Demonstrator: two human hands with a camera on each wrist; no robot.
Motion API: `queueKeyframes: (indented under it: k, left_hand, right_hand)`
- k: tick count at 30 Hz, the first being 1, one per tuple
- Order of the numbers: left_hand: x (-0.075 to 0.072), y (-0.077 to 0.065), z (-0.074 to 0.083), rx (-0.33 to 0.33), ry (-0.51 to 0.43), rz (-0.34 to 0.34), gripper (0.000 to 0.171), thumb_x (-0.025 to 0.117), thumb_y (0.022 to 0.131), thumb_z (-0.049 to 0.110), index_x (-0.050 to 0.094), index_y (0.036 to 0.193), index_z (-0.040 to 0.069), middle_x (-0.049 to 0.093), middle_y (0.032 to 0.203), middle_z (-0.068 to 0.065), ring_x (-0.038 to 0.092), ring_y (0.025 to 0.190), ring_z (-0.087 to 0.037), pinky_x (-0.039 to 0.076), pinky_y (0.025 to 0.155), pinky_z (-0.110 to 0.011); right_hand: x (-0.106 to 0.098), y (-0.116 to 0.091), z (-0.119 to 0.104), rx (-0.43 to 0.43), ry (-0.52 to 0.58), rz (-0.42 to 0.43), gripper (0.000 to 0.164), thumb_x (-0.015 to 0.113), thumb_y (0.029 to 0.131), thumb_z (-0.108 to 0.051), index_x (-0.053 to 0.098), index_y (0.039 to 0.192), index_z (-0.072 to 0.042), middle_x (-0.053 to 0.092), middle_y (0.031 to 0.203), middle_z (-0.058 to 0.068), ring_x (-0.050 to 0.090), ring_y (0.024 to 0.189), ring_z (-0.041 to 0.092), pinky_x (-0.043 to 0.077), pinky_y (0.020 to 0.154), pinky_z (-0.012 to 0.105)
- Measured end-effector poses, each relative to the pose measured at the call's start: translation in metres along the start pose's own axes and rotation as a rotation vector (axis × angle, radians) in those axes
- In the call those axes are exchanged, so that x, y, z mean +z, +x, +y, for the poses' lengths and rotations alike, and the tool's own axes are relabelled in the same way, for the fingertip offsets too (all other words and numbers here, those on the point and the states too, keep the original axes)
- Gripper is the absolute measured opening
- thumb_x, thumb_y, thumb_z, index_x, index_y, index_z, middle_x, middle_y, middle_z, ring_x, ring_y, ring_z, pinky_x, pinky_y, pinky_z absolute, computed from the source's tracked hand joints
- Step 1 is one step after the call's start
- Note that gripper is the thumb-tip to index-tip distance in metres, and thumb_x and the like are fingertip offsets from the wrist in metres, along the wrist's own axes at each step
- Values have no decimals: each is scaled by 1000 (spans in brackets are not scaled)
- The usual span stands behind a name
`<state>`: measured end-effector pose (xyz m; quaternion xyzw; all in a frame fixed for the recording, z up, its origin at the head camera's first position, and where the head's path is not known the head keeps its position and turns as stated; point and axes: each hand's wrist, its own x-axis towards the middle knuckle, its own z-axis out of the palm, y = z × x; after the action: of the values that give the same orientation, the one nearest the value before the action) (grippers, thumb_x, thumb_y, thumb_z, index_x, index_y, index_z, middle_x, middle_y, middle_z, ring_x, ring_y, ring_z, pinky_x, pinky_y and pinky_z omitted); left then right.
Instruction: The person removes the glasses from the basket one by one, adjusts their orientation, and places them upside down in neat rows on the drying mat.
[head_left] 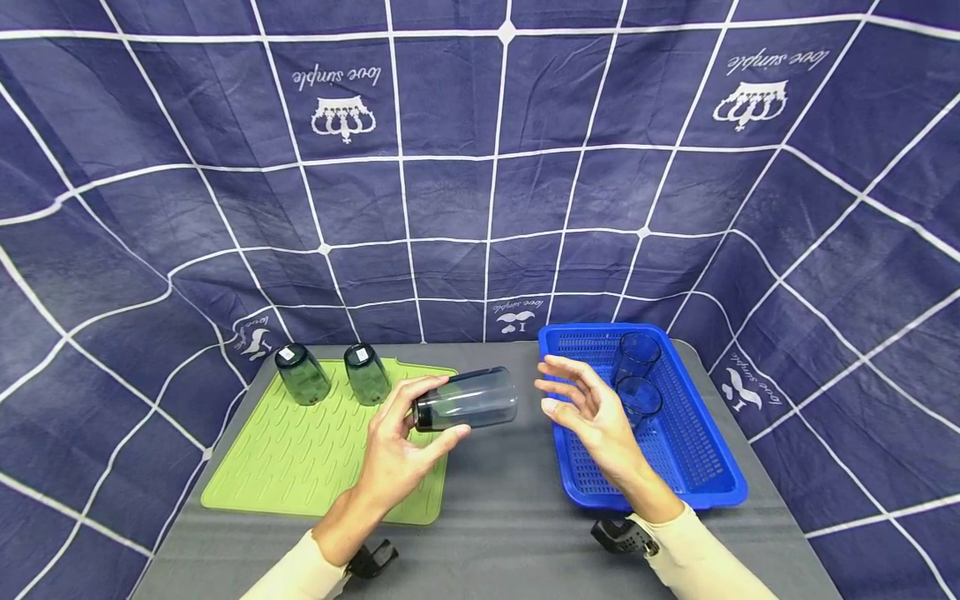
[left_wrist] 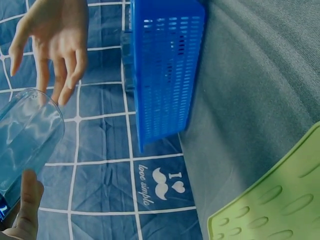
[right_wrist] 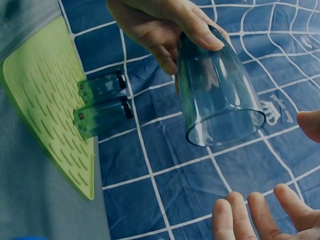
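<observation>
My left hand grips a bluish clear drinking glass near its base, thumb on one side and fingers on the other. The glass lies tilted on its side in the air, its rim facing right. Apart from it, my right hand hovers with bent, spread fingers and nothing in them, over the near left part of the blue basket. In the right wrist view, the fingertips show below the open rim of the glass. Two more glasses, one behind another, stand in the basket.
A green drying mat lies on the left of the grey table. On its far part, two glasses stand upside down, each with a white label on its base. A blue checked cloth hangs behind and at both sides.
</observation>
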<state>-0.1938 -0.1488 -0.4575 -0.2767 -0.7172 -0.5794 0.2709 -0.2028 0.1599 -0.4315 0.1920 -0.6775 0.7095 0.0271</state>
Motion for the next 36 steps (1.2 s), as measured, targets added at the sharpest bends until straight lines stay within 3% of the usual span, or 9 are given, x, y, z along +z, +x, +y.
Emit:
queueKeyframes:
  k: [12, 28, 36]
  left_hand:
    - [-8, -2, -8, -16, 70, 30, 74, 105, 81, -3, 75, 148, 7, 75, 138, -17, 76, 120, -9, 67, 98, -18]
    - [-21, -3, -14, -87, 178, 68, 77, 107, 80, 2, 74, 149, 9, 77, 135, -13, 75, 117, -5, 65, 97, -14]
    - [-28, -4, -17, -92, 224, 90, 76, 108, 80, 3, 75, 148, 9, 78, 135, -13, 73, 115, -2, 62, 96, -10]
  right_hand:
    - [-17, -2, 0, -66, -79, 13, 63, 75, 105, 9, 52, 164, 9, 71, 155, -7, 74, 140, 8, 64, 112, 24]
    - [-35, -3, 0, -128, -179, 43, 61, 76, 103, 11, 58, 160, 7, 71, 155, -7, 74, 138, 7, 64, 111, 23]
    - [-43, -4, 0, -154, -205, 77, 59, 76, 102, 13, 60, 159, 7, 71, 155, -8, 74, 138, 6, 64, 111, 23]
